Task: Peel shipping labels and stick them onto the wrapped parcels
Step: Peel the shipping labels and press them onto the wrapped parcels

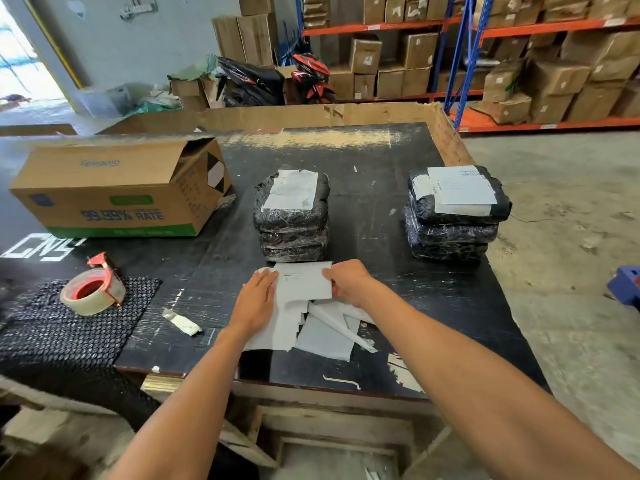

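Your left hand (255,299) lies flat, fingers spread, pressing down on the left part of a white label sheet (304,280) on the black table (433,306). Your right hand (346,280) pinches the right edge of that same sheet between thumb and fingers, the edge lifted slightly off the table. Under and just in front of the sheet, toward you, lies a loose pile of white backing papers (322,334), overlapping at odd angles, with one long narrow strip across them. Just beyond the sheet stands the left stack of parcels (292,230), wrapped in black plastic with clear film, its top parcel already carrying a white label (292,190). Well to the right of it stands the right stack of parcels (453,223), also black, also with a white label (460,188) on top. To your left a tape dispenser (95,287) with a red core rests on a sheet of black bubble wrap (62,327) that hangs over the table's near left edge. A small crumpled scrap (181,322) lies between the dispenser and your left hand. Further back on the left, an open cardboard box (114,192) lies on its side.
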`<state>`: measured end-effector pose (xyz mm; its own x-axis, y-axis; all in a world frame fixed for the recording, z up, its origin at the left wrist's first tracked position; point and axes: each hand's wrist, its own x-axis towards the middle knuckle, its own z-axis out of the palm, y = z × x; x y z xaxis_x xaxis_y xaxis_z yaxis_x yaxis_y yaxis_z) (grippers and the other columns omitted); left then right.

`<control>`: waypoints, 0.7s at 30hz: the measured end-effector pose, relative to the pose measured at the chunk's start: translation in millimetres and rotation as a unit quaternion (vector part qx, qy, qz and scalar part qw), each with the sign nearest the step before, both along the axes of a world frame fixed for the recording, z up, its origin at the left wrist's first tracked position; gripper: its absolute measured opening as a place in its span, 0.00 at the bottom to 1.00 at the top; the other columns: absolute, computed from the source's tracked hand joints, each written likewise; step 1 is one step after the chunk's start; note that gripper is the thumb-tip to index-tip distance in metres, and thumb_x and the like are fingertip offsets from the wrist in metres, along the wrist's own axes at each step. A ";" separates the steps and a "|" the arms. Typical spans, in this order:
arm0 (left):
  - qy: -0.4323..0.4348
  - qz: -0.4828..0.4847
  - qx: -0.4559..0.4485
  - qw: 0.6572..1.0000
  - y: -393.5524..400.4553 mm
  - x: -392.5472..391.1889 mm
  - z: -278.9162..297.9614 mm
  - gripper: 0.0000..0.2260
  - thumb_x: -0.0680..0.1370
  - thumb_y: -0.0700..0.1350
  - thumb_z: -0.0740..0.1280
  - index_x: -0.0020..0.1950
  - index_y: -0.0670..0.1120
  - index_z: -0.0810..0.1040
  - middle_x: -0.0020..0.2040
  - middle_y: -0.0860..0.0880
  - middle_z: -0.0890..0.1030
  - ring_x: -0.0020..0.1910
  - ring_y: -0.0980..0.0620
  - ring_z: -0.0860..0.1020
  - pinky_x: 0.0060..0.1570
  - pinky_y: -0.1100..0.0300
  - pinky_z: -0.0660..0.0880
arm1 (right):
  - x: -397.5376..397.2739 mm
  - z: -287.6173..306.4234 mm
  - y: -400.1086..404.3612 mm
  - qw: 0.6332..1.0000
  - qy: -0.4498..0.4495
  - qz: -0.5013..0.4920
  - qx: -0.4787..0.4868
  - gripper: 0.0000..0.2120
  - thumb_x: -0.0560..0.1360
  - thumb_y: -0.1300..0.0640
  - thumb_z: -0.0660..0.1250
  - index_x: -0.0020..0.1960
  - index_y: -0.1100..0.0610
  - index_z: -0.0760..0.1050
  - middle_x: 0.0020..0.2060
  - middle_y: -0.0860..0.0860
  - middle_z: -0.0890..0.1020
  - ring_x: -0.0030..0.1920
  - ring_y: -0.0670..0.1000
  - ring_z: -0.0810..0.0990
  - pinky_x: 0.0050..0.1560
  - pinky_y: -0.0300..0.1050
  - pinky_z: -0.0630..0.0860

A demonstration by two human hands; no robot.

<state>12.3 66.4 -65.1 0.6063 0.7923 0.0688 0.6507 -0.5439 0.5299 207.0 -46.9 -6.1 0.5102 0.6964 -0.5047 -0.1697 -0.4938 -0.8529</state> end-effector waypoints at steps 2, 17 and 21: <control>0.028 0.006 0.001 1.000 0.3 0.8 3.1 0.19 0.86 0.45 0.53 0.77 0.48 0.68 0.79 0.48 0.63 0.80 0.48 0.55 0.78 0.44 0.50 | 14.7 9.4 -12.4 0.999 0.047 -0.007 0.015 0.07 0.80 0.64 0.67 0.42 0.59 0.74 0.40 0.55 0.80 0.37 0.51 0.78 0.37 0.40 0.76; -0.363 -0.005 -0.342 0.867 -80.0 108.2 99.8 0.10 0.78 0.44 0.71 0.58 0.42 0.82 0.54 0.42 0.86 0.50 0.45 0.85 0.49 0.51 0.82 | 73.5 29.8 -74.0 0.976 -0.014 0.067 0.209 0.09 0.80 0.57 0.69 0.60 0.54 0.78 0.54 0.58 0.86 0.48 0.54 0.82 0.49 0.48 0.77; -0.345 -0.058 -0.368 0.861 -86.2 122.5 109.2 0.11 0.78 0.42 0.71 0.59 0.40 0.82 0.54 0.43 0.86 0.52 0.43 0.85 0.52 0.47 0.82 | 88.5 39.1 -77.9 0.963 -0.068 -0.042 0.258 0.08 0.80 0.57 0.69 0.58 0.57 0.79 0.50 0.60 0.84 0.46 0.55 0.78 0.43 0.44 0.76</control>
<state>134.8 -19.8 44.0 0.7002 0.7121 -0.0506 0.0064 0.0647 0.9979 295.5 -124.7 33.0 0.6129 0.7897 -0.0266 -0.0596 0.0126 -0.9981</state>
